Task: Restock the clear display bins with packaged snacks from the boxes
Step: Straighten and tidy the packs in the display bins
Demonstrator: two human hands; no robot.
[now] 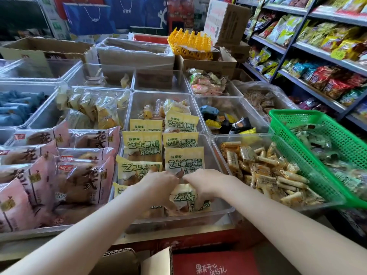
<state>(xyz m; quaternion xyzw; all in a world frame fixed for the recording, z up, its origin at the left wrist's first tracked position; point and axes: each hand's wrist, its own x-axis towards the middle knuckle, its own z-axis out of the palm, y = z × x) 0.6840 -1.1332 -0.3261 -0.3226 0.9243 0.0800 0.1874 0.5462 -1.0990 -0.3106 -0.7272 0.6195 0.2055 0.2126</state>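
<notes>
Right hand (200,180): fingers curled down over a yellow snack pack (183,197) at the near end of the clear bin (220,210), gripping its right edge
Left hand (158,183): thumb and fingers closed on the same pack's left side, so the pack is held from both ends, probably to square it up with the row
Why both hands: the pack looks soft and slippery in its wrapper; a grip on each end keeps it flat as it is tucked in
Yellow packs (183,162): laid face up in two overlapping columns running away from the person, labels showing, which suits a display a shopper reads from the front
Bin fill: the far end is covered, the near end has room, so the row seems close to done but not finished
Left neighbour: pink cake packs (79,175) stacked leaning, touching the bin's left wall
Right neighbour: bin of small wrapped rolls (266,167), with a green basket (309,147) resting tilted across its right rim
Farther bins: mixed sweets (226,120), pale packs (93,108), some bins nearly bare
Surface: a low stand packed edge to edge with clear bins, red front panel below
Box (155,262): open cardboard flap just under the arms, likely the supply
Room: a shop, shelves of snack bags (325,76) on the right, cartons (137,52) and blue bags (89,16) behind
</notes>
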